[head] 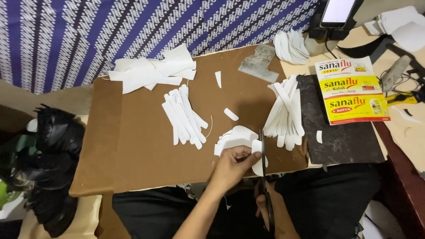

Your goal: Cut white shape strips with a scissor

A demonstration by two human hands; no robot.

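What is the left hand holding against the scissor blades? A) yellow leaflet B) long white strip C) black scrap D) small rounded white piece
D: the left hand pinches a small rounded white piece at the blades of the scissors, worked by the right hand.

Small home craft workshop, informal setup. Brown board [133, 146] laid across the person's lap serves as desk; on it, stacks of cut white strips [186, 117] w/ offcuts behind. Right of board: dark slab [349, 141], glue gun [396, 73], tools. Left of board: heap of black leather pcs [53, 159]. Patterned blue cloth [133, 31] hangs behind board.
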